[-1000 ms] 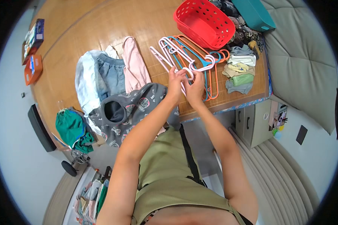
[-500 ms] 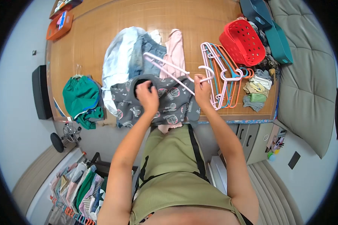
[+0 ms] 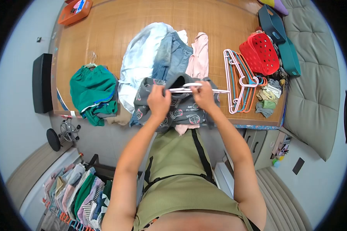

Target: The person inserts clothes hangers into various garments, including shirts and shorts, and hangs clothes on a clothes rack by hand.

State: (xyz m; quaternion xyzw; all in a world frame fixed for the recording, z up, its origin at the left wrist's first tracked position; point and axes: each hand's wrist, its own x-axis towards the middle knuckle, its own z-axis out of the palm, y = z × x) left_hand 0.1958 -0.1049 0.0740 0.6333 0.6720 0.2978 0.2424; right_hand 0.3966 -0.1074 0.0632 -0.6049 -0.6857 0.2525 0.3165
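Observation:
A dark grey printed top [image 3: 183, 109] lies at the table's near edge, its neck opening facing up. My left hand [image 3: 159, 101] is closed at the left side of the collar, by one end of a pale pink clothes hanger [image 3: 219, 91]. My right hand [image 3: 203, 97] grips that hanger near its hook, over the collar. The hanger lies sideways across the neck opening, its other end reaching out to the right. Whether the left fingers also touch the hanger is unclear. Behind the top are blue jeans [image 3: 175, 54], a pale blue garment [image 3: 142, 57] and a pink garment [image 3: 199, 56].
Green clothing [image 3: 90, 86] on a hanger lies at left. To the right are several spare hangers [image 3: 232, 82], a red basket [image 3: 258, 54], teal bins [image 3: 289, 57] and folded small clothes [image 3: 268, 96]. An orange tray [image 3: 75, 13] sits far left; hung clothes [image 3: 79, 192] are lower left.
The hanger has swung from a slant to nearly level and come over the collar. My right hand moved left toward the neck opening; my left hand left the opening's middle for its left side.

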